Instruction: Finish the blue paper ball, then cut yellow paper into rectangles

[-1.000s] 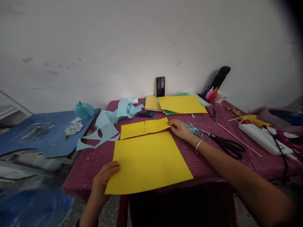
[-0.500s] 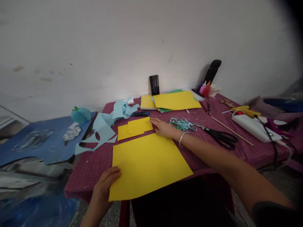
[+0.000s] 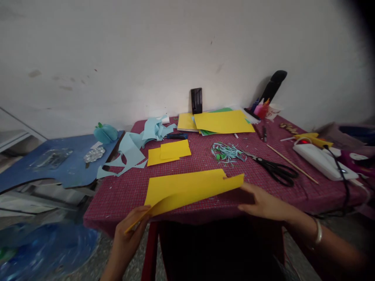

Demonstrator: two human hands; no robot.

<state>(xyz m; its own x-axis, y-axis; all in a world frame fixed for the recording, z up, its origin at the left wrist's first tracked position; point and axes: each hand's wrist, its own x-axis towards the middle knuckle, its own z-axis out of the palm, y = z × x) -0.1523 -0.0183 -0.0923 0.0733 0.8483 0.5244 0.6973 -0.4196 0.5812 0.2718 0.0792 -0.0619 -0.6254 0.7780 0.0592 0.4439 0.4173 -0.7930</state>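
Observation:
A large yellow paper sheet [image 3: 187,189] lies at the near edge of the red checked table [image 3: 123,191], with its near half raised off the cloth. My left hand [image 3: 130,232] pinches the sheet's lower left corner. My right hand [image 3: 265,203] holds the lower right corner, fingers closed under the edge. Two smaller yellow pieces [image 3: 168,152] lie stacked farther back on the table.
Black scissors [image 3: 275,169] and a heap of paper shreds [image 3: 227,152] lie right of centre. A wooden stick [image 3: 291,168], a glue gun [image 3: 309,139], a white power strip [image 3: 322,162], a stack of yellow and green sheets [image 3: 221,121], a phone [image 3: 196,100] and light blue scraps [image 3: 134,150] surround them.
My right hand left the small yellow pieces and came back to the large sheet's right corner. Both hands have lifted the sheet's near edge off the table.

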